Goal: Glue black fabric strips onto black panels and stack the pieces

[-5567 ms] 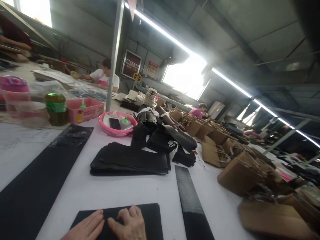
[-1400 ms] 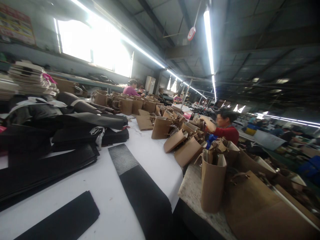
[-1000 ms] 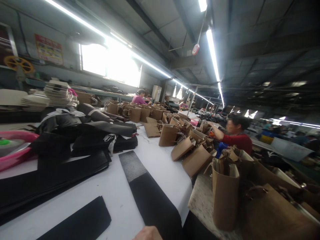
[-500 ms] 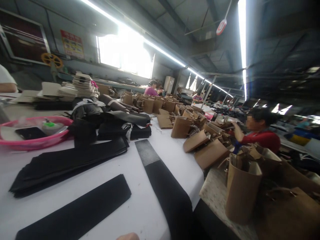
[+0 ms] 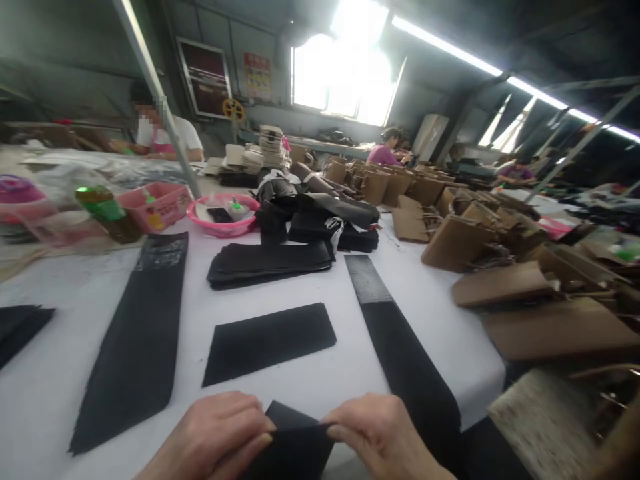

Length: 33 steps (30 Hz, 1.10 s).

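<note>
Between both hands is a black sheet (image 5: pixel 295 450) at the table's near edge, its far edge folded or bent. My left hand (image 5: pixel 220 433) pinches its left corner between thumb and fingers. On the other side my right hand (image 5: pixel 377 430) pinches the right corner the same way. Just beyond the hands lies a flat black piece (image 5: pixel 273 340). A long black strip (image 5: pixel 405 340) runs down to the right and over the table edge. Left of my hands rests another long black stack (image 5: pixel 137 333) with a shiny far end.
A stack of black pieces (image 5: pixel 270 263), black bundles (image 5: pixel 333 227) and a pink basin (image 5: pixel 223 227) stand farther back on the white table (image 5: pixel 440 300). Brown bags (image 5: pixel 460 240) crowd the right side. A green-labelled bottle (image 5: pixel 110 213) stands left. Co-workers (image 5: pixel 167 133) sit behind.
The view has swung left, bringing the left-hand stack and bottle into sight. Both my hands have come into view holding the black sheet; before, only a bit of one hand showed.
</note>
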{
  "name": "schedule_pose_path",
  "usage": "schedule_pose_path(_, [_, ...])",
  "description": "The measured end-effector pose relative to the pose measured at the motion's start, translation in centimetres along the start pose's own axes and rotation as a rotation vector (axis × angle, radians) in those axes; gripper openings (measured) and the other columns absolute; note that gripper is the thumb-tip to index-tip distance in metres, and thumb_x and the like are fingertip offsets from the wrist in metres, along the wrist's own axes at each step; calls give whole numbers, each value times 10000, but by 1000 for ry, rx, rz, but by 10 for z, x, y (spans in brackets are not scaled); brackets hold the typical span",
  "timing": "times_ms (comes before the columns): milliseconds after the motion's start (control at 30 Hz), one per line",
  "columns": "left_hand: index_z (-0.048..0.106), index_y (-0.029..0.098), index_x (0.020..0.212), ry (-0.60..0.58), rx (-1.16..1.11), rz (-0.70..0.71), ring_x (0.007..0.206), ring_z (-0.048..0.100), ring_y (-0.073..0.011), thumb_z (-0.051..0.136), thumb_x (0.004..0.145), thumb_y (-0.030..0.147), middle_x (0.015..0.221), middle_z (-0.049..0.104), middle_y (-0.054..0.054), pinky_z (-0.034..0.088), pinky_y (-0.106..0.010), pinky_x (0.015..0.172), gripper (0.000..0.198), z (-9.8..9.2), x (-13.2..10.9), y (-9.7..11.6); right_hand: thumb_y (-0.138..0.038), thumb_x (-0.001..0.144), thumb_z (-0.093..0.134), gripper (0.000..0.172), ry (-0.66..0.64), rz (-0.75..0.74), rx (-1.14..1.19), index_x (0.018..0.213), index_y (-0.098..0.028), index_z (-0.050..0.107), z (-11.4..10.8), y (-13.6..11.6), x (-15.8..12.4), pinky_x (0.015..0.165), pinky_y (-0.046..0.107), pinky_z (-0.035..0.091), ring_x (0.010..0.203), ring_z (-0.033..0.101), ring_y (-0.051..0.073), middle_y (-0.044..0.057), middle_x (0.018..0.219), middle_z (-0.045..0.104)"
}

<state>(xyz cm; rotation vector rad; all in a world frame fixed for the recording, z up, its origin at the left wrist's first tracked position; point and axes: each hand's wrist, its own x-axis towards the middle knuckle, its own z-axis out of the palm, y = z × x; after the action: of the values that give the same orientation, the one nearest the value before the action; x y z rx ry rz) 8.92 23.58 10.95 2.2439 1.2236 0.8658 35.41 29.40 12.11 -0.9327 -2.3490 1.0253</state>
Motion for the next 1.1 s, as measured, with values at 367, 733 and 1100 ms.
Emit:
schedule_pose_path(367, [455, 177, 719, -131, -418, -509, 658, 372, -118, 386, 960, 425, 708, 428, 27, 310, -225, 582, 353, 8, 13, -17, -357, 774, 737, 219, 116, 480, 701, 869, -165, 692, 4, 28, 5, 725, 241, 470, 777, 618, 170, 26, 794, 685])
schedule_pose_path(733, [499, 161, 730, -91, -456, -505, 643, 363, -111, 375, 953, 339, 684, 422, 30, 290, -225, 567, 312, 6, 26, -15, -425, 889, 593, 279, 135, 404, 462, 997, -191, 699, 1, 25, 14, 755, 267, 486, 848, 626, 188, 30, 898, 691])
schedule_pose_path(1100, [596, 151, 730, 53, -461, -428, 666, 475, -110, 499, 853, 196, 695, 556, 21, 366, -212, 613, 163, 20, 40, -4, -264, 955, 474, 199, -61, 116, 8, 881, -232, 656, 14, 4, 38, 626, 207, 413, 671, 576, 119, -32, 764, 641])
